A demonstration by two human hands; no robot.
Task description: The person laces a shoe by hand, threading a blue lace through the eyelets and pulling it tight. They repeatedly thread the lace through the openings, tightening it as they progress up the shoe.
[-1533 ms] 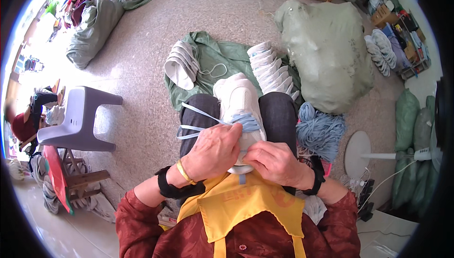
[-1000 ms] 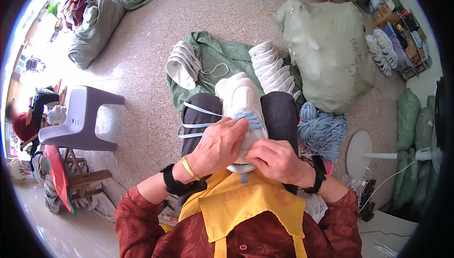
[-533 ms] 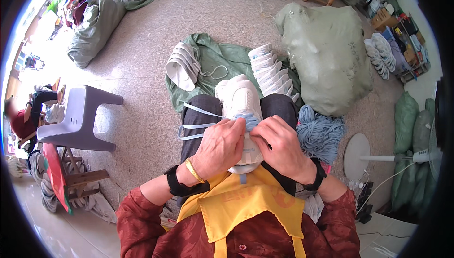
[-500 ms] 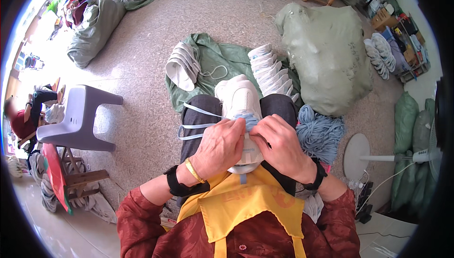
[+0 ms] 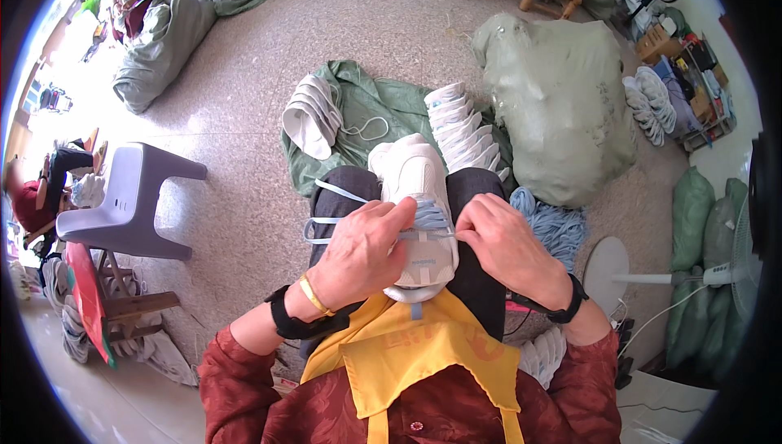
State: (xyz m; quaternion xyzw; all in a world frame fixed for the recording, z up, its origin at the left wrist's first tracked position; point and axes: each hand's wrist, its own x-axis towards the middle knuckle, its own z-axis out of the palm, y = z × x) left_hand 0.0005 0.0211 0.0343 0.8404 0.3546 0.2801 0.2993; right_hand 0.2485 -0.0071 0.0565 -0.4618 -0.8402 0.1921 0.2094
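White sneaker sits centre frame between dark-trousered knees, crumpled green sheet just past it, lumpy pale sack upper right, smooth grey plastic chair at left. Right hand is pinching a flat blue lace, pulled further right than a moment ago; left hand blocks the sneaker's side, can't tell what it grips.

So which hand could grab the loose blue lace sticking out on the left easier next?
Probably the left hand: it sits right beside that loose blue lace, on the same side of the white shoe. The right hand is across the shoe, its fingers pinching a lace strand.
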